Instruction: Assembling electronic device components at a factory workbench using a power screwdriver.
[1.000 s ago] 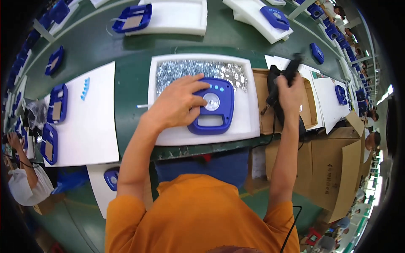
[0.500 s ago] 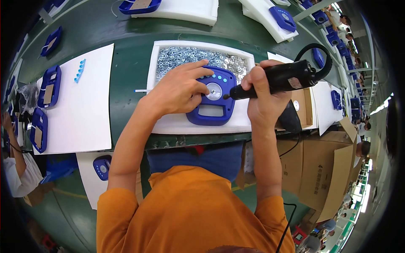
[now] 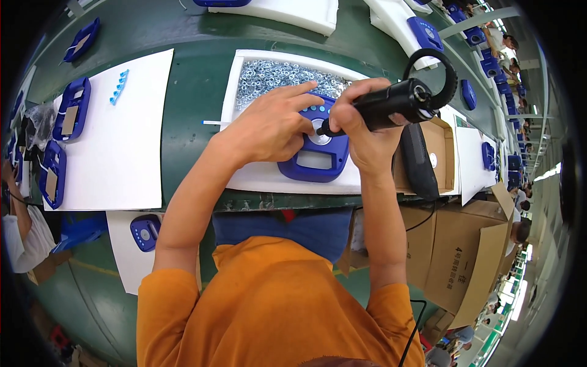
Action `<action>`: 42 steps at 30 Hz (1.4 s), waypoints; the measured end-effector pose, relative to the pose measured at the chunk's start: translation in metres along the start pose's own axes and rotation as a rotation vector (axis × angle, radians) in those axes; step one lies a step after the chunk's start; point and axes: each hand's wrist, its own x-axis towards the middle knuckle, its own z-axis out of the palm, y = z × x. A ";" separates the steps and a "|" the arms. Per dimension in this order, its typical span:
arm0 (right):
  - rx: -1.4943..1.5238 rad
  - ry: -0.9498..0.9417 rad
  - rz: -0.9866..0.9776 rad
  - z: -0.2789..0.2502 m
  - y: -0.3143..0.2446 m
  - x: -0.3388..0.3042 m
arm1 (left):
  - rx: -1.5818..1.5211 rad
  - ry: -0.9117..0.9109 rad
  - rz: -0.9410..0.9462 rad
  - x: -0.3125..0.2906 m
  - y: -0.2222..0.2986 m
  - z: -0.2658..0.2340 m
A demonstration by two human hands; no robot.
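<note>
A blue plastic casing [image 3: 313, 173] with a silver round dial [image 3: 319, 136], light-blue buttons and a rectangular opening lies before me. My left hand [image 3: 269, 124] rests over its left side, index and middle fingers stretched out and the others bent near the dial. Whether a small part sits under those fingertips is hidden. In my right hand [image 3: 370, 137] is a black electric screwdriver [image 3: 391, 108], fingers wrapped round its body. Its tip points left and meets the dial area in this view; exact contact I cannot tell. Behind the casing, many small metal washers [image 3: 269, 76] fill a white foam tray [image 3: 235, 79].
Blue casings [image 3: 72, 110] and a light-blue button strip [image 3: 120, 87] lie on a white sheet [image 3: 122, 153] at left. To the right are a shallow cardboard box [image 3: 445, 153], a black elongated case [image 3: 417, 162] and a large open carton [image 3: 455, 257]. White foam blocks [image 3: 293, 13] stand farther back.
The screwdriver has moved left, its tip going from the casing's right edge to the dial. My left hand stays on the casing. The whole view has shifted slightly.
</note>
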 end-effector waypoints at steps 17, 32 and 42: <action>-0.010 -0.130 0.062 -0.004 -0.005 0.007 | -0.014 -0.020 0.013 0.003 -0.002 0.002; -0.483 0.281 0.363 -0.127 -0.064 0.044 | -0.022 -0.089 -0.086 0.003 0.008 -0.002; -1.571 0.065 0.368 -0.208 0.024 0.025 | -0.071 -0.168 -0.099 0.007 0.005 -0.010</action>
